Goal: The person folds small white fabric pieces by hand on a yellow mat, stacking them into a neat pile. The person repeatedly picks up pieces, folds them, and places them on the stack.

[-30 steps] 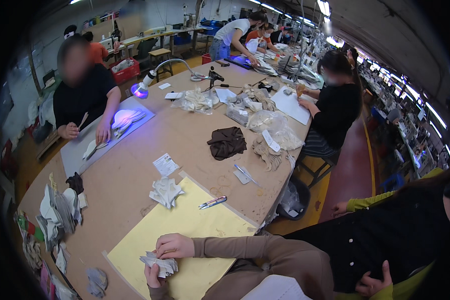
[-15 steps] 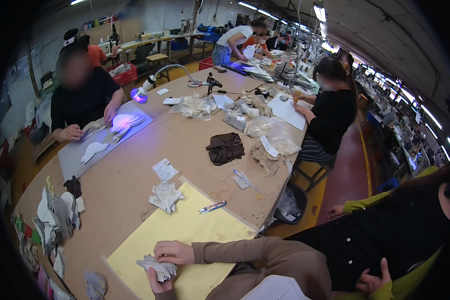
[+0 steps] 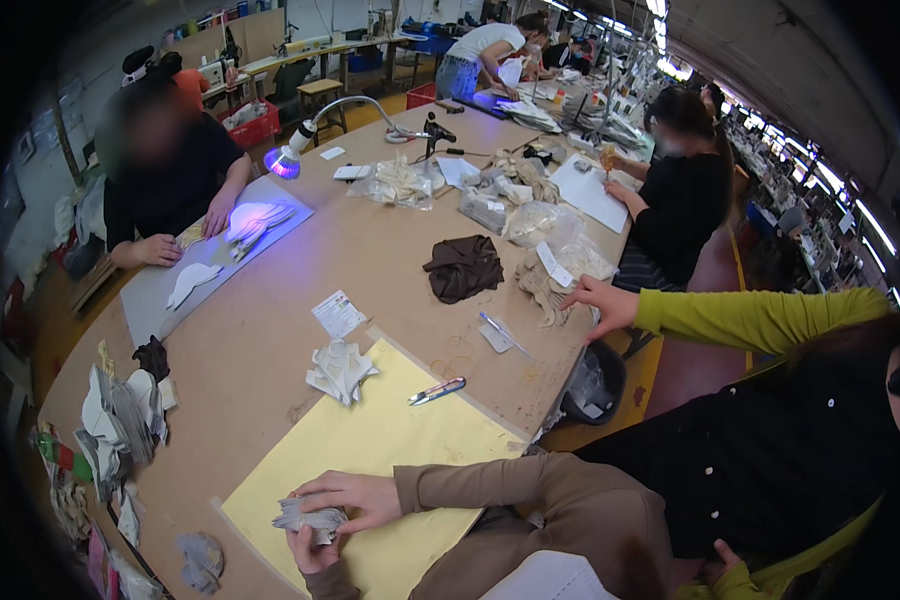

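Observation:
A thick bundle of grey-white cut pieces, with ragged layered edges, is between my two hands above the yellow sheet's left part. My left hand is closed around its near side from below. My right hand lies across its upper and right side, fingers bent round it. The yellow sheet is taped to the table under my hands. On its upper area rest thread snips with blue handles. A loose pile of white cut pieces lies at the sheet's upper left edge.
A person in a green sleeve reaches over the table's right edge. Brown fabric, a pen and a printed slip lie farther off. Stacked pieces stand left. A lamp lights a co-worker's board.
My right hand has spread farther over the bundle. The green-sleeved person's arm has lifted and stretched out toward the table's right side. The whole view has shifted slightly.

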Demonstrator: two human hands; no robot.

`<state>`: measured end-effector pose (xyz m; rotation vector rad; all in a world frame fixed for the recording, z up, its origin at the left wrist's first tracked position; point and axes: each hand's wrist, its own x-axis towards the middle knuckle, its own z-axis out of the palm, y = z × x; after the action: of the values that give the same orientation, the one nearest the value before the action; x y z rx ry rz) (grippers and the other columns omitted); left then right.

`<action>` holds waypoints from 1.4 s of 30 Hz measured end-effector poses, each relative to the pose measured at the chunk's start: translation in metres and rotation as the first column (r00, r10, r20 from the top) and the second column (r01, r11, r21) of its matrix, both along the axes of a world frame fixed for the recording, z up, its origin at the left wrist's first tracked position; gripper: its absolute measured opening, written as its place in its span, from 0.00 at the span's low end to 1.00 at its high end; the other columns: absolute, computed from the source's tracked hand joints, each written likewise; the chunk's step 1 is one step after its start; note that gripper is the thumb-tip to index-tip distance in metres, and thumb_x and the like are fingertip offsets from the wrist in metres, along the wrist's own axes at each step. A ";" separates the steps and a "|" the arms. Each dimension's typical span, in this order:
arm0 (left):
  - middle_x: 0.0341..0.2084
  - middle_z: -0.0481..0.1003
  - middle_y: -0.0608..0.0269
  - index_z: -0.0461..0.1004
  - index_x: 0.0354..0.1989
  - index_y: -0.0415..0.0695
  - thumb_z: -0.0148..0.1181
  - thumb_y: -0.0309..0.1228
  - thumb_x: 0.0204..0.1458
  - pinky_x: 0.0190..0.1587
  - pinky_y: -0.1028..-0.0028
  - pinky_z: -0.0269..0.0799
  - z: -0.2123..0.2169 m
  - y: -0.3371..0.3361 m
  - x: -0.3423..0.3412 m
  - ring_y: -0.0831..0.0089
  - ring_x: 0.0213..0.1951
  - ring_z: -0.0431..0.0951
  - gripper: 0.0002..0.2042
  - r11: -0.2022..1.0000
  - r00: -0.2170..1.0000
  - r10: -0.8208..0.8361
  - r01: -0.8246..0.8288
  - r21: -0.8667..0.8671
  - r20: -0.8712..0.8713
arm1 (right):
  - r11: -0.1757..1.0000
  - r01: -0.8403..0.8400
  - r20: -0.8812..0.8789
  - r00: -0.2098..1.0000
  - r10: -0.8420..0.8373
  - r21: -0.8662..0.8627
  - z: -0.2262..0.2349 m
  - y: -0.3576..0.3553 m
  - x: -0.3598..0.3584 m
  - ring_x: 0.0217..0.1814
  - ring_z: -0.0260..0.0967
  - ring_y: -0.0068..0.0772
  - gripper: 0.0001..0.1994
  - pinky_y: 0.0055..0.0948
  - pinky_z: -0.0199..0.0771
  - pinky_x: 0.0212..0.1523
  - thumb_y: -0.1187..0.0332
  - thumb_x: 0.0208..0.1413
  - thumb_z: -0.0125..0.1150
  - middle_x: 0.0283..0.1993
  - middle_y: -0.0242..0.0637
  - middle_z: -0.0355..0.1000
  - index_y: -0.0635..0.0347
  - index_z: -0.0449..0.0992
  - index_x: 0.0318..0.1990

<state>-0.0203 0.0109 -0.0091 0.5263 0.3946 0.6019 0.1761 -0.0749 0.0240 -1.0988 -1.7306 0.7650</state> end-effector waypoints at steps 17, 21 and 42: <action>0.60 0.63 0.50 0.56 0.68 0.46 0.53 0.24 0.40 0.52 0.50 0.76 0.002 0.005 0.001 0.52 0.59 0.67 0.38 0.988 0.996 -0.031 0.043 -0.147 0.081 | 0.995 0.029 0.060 0.998 -0.036 0.100 -0.004 -0.002 -0.002 0.66 0.53 0.53 0.30 0.47 0.57 0.66 0.71 0.46 0.64 0.69 0.47 0.51 0.50 0.66 0.61; 0.59 0.64 0.51 0.56 0.67 0.42 0.55 0.28 0.41 0.56 0.56 0.72 0.013 0.007 0.002 0.55 0.59 0.68 0.38 0.993 0.998 -0.049 0.054 0.109 -0.044 | 0.992 0.044 0.068 0.996 -0.052 0.119 0.001 0.002 -0.001 0.67 0.52 0.55 0.32 0.47 0.57 0.66 0.70 0.46 0.64 0.68 0.48 0.52 0.48 0.65 0.63; 0.56 0.66 0.52 0.49 0.68 0.41 0.60 0.30 0.52 0.56 0.62 0.71 0.055 -0.048 0.057 0.63 0.54 0.71 0.36 0.952 0.963 0.247 -0.220 0.214 -0.109 | 0.930 0.343 -0.166 0.933 -0.321 0.129 0.017 -0.013 0.016 0.57 0.65 0.41 0.25 0.33 0.72 0.49 0.79 0.42 0.70 0.53 0.45 0.63 0.61 0.69 0.50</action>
<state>0.0363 -0.0374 0.0457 0.7222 0.5325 0.8436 0.1920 -0.0881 0.0414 -1.1611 -1.4094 0.4738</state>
